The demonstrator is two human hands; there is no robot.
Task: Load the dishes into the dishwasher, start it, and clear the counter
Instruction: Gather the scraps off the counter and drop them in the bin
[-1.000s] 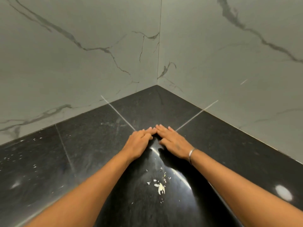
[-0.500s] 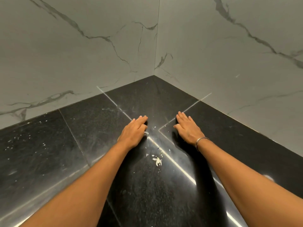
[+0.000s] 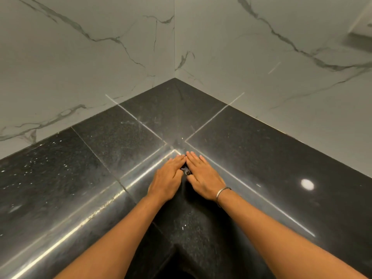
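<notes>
1. Both hands lie flat at centre frame, fingers straight. The left hand [image 3: 167, 176] and right hand [image 3: 203, 178] meet at the fingertips in a wedge.
2. Half a second ago they were apart. Now they pen small scraps [image 3: 186, 171] at the inner edge of the black counter [image 3: 251, 150].
3. This looks like late counter-clearing.
4. No container, dishes or dishwasher are in view.

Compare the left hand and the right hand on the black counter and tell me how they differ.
The right hand wears a metal bangle at the wrist; the left hand has a bare wrist. The left hand points up and to the right, the right hand up and to the left, so they meet at the tips. Both lie flat and open on the counter, with small scraps between them.
</notes>
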